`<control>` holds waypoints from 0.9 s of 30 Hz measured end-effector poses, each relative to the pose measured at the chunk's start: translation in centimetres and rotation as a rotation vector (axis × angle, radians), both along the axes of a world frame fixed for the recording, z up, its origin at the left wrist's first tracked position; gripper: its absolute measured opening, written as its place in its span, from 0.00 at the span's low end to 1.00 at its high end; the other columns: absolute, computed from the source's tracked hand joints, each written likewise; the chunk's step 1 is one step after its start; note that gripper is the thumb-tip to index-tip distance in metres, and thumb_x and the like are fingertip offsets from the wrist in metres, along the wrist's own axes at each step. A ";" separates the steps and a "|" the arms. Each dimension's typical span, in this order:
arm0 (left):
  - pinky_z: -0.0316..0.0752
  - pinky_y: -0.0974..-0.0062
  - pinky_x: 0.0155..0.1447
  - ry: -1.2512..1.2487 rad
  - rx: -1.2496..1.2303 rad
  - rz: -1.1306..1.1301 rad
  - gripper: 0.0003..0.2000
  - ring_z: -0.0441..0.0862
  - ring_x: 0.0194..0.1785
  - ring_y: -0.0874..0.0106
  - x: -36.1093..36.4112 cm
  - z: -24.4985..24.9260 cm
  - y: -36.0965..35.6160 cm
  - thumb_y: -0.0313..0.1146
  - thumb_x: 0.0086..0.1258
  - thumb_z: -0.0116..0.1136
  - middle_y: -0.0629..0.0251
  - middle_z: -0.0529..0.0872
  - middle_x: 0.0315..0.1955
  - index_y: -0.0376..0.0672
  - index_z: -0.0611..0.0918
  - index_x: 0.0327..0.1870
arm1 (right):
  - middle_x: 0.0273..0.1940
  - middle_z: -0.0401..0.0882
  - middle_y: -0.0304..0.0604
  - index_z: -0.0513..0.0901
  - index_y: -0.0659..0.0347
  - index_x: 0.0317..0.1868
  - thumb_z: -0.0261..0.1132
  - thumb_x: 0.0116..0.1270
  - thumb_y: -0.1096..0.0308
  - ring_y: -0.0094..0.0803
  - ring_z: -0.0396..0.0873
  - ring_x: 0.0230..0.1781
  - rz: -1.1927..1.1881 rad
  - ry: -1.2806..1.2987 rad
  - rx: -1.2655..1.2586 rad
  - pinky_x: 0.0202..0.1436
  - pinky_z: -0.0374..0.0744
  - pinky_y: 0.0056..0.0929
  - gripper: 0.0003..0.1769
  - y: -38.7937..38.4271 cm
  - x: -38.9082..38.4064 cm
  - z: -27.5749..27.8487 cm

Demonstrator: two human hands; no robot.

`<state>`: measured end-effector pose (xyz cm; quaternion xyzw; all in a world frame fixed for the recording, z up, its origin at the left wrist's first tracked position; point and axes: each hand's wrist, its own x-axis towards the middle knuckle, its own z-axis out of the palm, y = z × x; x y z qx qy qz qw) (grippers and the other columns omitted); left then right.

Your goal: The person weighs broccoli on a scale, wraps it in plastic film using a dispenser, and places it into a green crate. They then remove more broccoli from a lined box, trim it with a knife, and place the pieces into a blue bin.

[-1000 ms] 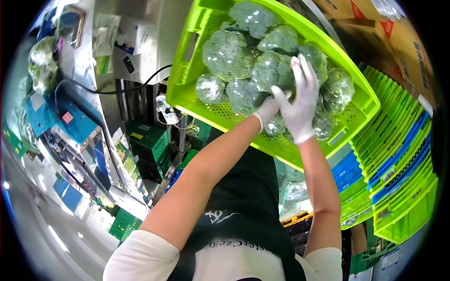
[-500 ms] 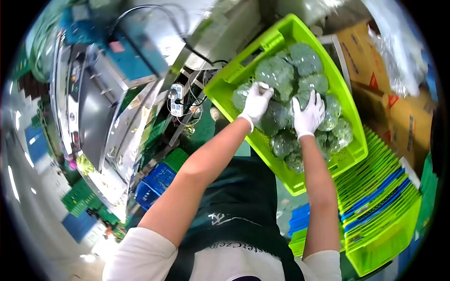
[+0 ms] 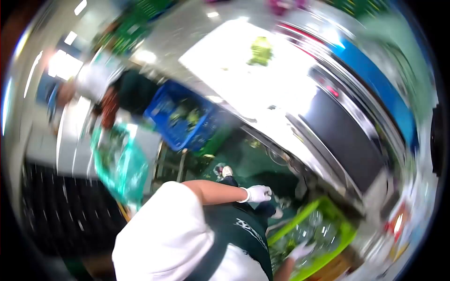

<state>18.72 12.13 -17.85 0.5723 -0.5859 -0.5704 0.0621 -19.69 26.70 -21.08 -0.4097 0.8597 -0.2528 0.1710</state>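
My left hand (image 3: 258, 193), in a white glove, is in front of my dark apron (image 3: 236, 229) with its fingers curled in and nothing visible in them. Down at the right, my right hand (image 3: 301, 251), also gloved, lies over the near part of the lime green crate (image 3: 346, 230). Its fingers look stretched out, though motion smears them. Inside that crate are several round green vegetables in clear wrap (image 3: 326, 232), beside and beyond the fingers.
A white worktop (image 3: 225, 58) bears a leafy green piece (image 3: 260, 50), next to a machine with a dark plate (image 3: 344, 133). A blue crate (image 3: 157, 112) holds greens. At the left, a co-worker (image 3: 133, 89) is beside a green plastic bag (image 3: 124, 171).
The view has swung left, so the green crate now sits low at the right. My left hand has left the wrapped vegetables; my right hand remains at the crate.
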 end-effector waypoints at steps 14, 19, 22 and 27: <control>0.78 0.69 0.55 -0.069 -0.716 1.252 0.10 0.84 0.49 0.65 42.8 22.3 15.0 0.33 0.73 0.57 0.60 0.86 0.44 0.41 0.83 0.51 | 0.64 0.74 0.58 0.73 0.72 0.65 0.59 0.76 0.62 0.44 0.74 0.63 0.880 -0.627 0.666 0.67 0.73 0.36 0.25 -21.3 43.8 0.9; 0.76 0.72 0.59 -0.415 -0.784 1.778 0.09 0.84 0.51 0.68 51.5 25.2 24.2 0.29 0.71 0.57 0.61 0.87 0.45 0.39 0.84 0.49 | 0.62 0.76 0.57 0.74 0.72 0.64 0.59 0.76 0.63 0.42 0.76 0.62 1.036 -0.637 0.754 0.66 0.74 0.35 0.24 -25.2 53.6 3.0; 0.74 0.66 0.62 -0.525 -0.644 2.047 0.14 0.82 0.55 0.60 55.5 21.6 30.2 0.35 0.69 0.60 0.55 0.84 0.50 0.40 0.82 0.52 | 0.61 0.77 0.56 0.74 0.71 0.63 0.59 0.76 0.63 0.41 0.76 0.61 1.095 -0.634 0.801 0.65 0.74 0.34 0.23 -26.6 58.1 3.5; 0.65 0.61 0.72 -0.767 -0.158 2.019 0.32 0.68 0.70 0.53 60.6 16.4 34.5 0.45 0.64 0.65 0.48 0.70 0.67 0.41 0.71 0.67 | 0.60 0.78 0.54 0.75 0.71 0.62 0.58 0.76 0.63 0.39 0.77 0.60 1.166 -0.619 0.872 0.64 0.75 0.33 0.22 -29.5 63.4 3.5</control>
